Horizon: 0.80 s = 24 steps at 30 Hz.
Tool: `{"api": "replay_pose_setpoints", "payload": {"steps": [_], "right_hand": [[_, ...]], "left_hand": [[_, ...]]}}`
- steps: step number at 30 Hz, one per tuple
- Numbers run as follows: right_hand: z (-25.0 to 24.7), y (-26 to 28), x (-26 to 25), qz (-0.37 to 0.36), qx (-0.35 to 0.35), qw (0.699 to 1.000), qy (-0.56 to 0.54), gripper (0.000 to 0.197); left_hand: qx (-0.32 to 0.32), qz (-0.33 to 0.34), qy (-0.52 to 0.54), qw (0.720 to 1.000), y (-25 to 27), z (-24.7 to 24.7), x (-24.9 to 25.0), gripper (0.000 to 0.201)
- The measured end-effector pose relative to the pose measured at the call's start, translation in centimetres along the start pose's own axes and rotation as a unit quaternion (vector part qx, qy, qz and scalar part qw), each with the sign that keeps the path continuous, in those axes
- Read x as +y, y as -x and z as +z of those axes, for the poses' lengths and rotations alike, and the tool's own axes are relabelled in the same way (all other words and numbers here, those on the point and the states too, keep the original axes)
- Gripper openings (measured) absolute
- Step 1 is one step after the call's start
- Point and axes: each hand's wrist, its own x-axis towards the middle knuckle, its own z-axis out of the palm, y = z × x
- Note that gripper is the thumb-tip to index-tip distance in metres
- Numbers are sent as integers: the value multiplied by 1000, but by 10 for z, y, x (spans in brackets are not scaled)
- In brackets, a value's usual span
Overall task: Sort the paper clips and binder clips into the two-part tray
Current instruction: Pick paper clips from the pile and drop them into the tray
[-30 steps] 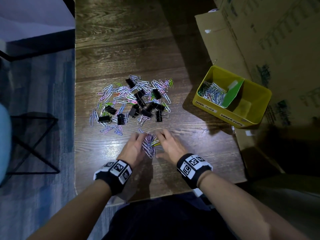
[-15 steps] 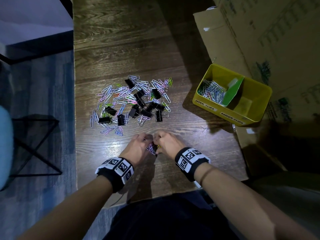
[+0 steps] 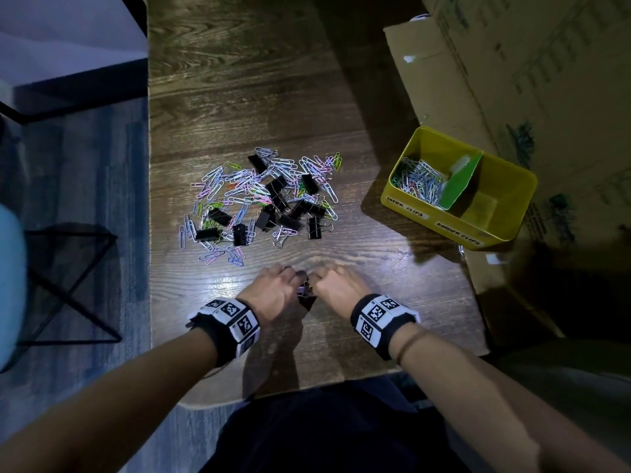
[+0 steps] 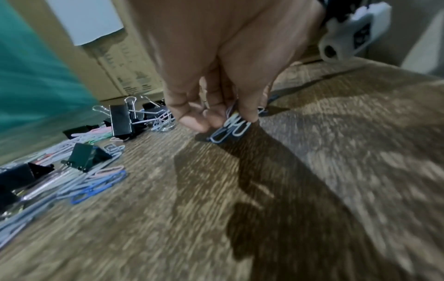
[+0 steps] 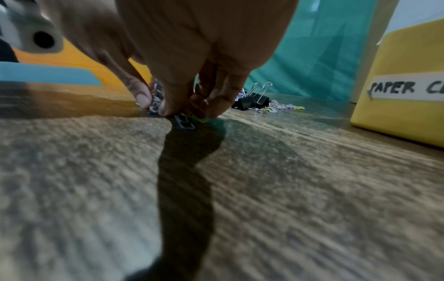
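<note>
Both hands down by the surface's near edge: left hand and right hand each pinching one bunch of paper clips. Light, slippery wire, likely to spill; best squeezed across the bunch's middle.

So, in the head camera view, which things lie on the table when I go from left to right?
Mixed pile of clips → left hand → gathered paper clips → right hand → yellow tray → cardboard box.

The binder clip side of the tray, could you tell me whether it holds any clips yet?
No, that side of the tray shows only bare yellow floor.
</note>
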Motion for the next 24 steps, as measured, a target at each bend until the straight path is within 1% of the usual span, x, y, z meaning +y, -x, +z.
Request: {"api": "replay_pose_setpoints", "payload": {"steps": [2,4,6,7,9,10,11,12,13,15,18,20,21,24], "right_hand": [[2,1,-1,6,3,1000,-6,32],[4,0,-1,12,-1,1000,-17,31],[6,-1,0,14,3,999,-30,29],[7,-1,0,13,11,999,-36,27],[8,-1,1,16,23,999,-46,26],[8,-1,1,17,26,998,-48,26],[9,-1,1,17,27,998,-47,25],[8,0,1,17,29,999,-43,25],[8,0,0,18,30,999,-36,25],[7,1,1,16,30,999,-29,25],[3,1,7,19,5,998,-63,26],[0,0,13,47,-22,991,-120,25],[-1,0,15,58,-28,988,-142,25],[-1,2,20,71,-19,978,-198,29]], "left_hand": [[-21,-37,10,999,-3,5,-2,46],[-34,-59,31,997,-5,2,0,45],[-49,-84,29,995,-5,-3,3,42],[-62,-86,26,994,-5,-6,5,41],[-56,-84,2,995,-5,-6,8,42],[-52,-75,4,996,-5,-4,8,53],[-49,-61,16,997,-4,-3,7,70],[-59,-60,36,996,-2,-1,6,78],[-61,-61,41,995,-1,1,3,72],[-61,-68,45,995,-2,3,0,48],[-29,-60,122,990,-1,-2,-5,44],[7,-56,172,984,-1,-5,-12,28],[16,-57,184,981,-2,-6,-16,23],[10,-76,211,975,-6,-7,-26,19]]}}
